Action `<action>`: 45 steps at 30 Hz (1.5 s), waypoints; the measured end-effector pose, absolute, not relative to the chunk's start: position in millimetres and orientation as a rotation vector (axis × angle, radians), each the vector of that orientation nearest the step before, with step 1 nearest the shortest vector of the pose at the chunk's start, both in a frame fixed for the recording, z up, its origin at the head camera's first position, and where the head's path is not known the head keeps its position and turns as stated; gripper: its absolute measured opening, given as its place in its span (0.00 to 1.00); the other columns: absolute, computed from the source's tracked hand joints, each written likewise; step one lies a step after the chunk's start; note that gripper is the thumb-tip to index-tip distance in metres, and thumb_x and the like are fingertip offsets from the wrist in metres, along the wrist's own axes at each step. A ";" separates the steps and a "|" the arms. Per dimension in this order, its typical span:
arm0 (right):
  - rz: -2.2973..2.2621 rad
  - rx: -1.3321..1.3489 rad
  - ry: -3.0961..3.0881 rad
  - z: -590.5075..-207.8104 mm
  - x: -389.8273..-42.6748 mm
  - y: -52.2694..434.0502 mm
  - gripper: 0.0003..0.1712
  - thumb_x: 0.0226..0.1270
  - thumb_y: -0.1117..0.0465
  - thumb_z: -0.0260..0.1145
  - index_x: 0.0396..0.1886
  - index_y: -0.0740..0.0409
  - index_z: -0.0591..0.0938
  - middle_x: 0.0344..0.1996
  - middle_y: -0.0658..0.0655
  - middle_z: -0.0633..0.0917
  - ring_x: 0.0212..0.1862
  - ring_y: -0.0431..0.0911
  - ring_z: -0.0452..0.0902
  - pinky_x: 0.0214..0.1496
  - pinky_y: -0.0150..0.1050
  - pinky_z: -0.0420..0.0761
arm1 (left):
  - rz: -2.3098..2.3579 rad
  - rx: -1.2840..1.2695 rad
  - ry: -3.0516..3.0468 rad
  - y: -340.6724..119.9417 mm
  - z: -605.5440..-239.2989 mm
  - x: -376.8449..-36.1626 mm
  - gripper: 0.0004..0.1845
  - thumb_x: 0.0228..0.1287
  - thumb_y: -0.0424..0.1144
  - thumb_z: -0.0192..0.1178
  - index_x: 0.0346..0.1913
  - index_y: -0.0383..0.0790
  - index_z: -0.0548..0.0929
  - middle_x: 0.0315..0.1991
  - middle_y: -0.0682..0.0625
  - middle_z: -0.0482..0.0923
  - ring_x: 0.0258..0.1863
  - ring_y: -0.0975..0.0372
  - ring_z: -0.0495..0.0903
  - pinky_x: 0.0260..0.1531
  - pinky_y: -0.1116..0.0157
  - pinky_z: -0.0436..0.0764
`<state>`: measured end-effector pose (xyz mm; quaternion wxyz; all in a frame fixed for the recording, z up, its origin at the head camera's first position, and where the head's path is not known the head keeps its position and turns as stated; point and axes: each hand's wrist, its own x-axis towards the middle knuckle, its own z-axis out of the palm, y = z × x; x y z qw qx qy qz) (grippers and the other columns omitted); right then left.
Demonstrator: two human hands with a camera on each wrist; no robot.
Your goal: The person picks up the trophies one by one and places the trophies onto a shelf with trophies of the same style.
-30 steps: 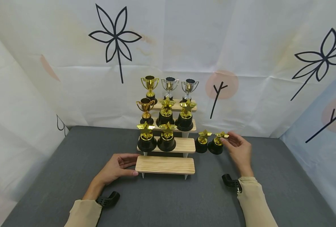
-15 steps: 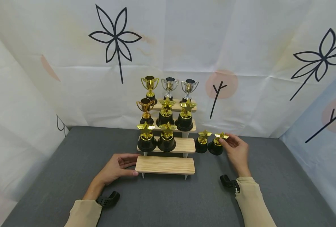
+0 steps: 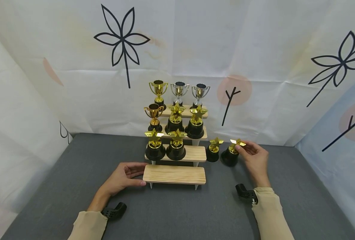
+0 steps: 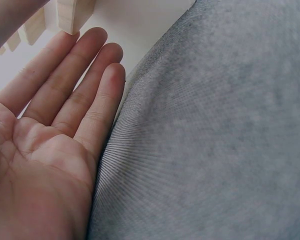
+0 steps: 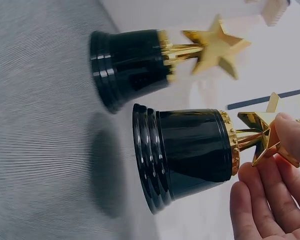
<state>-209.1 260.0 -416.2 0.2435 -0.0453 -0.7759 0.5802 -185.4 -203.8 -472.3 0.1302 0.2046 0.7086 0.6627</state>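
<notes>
My right hand (image 3: 241, 146) pinches the gold star of a black-based star trophy (image 3: 229, 157) on the grey tabletop, right of the wooden step stand (image 3: 199, 154). In the right wrist view the fingertips (image 5: 292, 134) hold the star, and the trophy (image 5: 190, 150) looks tilted, with a shadow under its base. A second star trophy (image 3: 214, 150) (image 5: 140, 62) stands just left of it. My left hand (image 3: 139, 174) lies flat with straight fingers against the left end of the bare lowest step (image 3: 174, 174). Its palm (image 4: 55, 130) holds nothing.
The upper steps carry two star trophies (image 3: 165, 146), then a gold cup and two stars (image 3: 175, 120), then three cups (image 3: 179, 91) on top. A white patterned cloth backdrop (image 3: 75, 83) encloses the grey table (image 3: 177, 213).
My right hand closed its fingertips on the star and shifted the trophy slightly to the right, tipping it. The left hand has not moved.
</notes>
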 end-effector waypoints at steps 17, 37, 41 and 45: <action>1.773 0.077 -1.893 -356.9 -181.3 233.3 0.17 0.59 0.77 0.74 0.49 0.74 0.85 0.40 0.52 0.88 0.45 0.42 0.86 0.48 0.28 0.87 | 1.925 0.586 2.068 -203.0 -471.0 -185.3 0.37 0.52 0.27 0.77 0.65 0.20 0.73 0.63 0.28 0.74 0.59 0.57 0.81 0.62 0.57 0.80; 1.714 0.382 -2.019 -344.4 -171.4 177.2 0.16 0.60 0.78 0.73 0.49 0.75 0.84 0.44 0.56 0.87 0.46 0.43 0.85 0.53 0.31 0.85 | 1.916 0.564 2.069 -201.6 -469.8 -185.6 0.38 0.52 0.28 0.77 0.65 0.20 0.73 0.63 0.28 0.74 0.60 0.52 0.80 0.62 0.57 0.80; 1.722 0.420 -2.029 -348.2 -177.8 169.0 0.16 0.60 0.76 0.73 0.48 0.74 0.84 0.44 0.58 0.87 0.45 0.43 0.84 0.53 0.32 0.85 | 1.918 0.565 2.066 -202.1 -469.1 -185.2 0.38 0.52 0.28 0.77 0.65 0.20 0.73 0.63 0.27 0.74 0.60 0.54 0.81 0.62 0.57 0.80; 1.730 0.425 -2.027 -351.2 -183.1 163.8 0.16 0.59 0.76 0.74 0.48 0.73 0.85 0.43 0.63 0.86 0.44 0.43 0.84 0.53 0.32 0.85 | 1.915 0.561 2.066 -202.5 -468.9 -185.4 0.38 0.52 0.28 0.78 0.66 0.20 0.73 0.63 0.28 0.74 0.60 0.54 0.80 0.62 0.58 0.81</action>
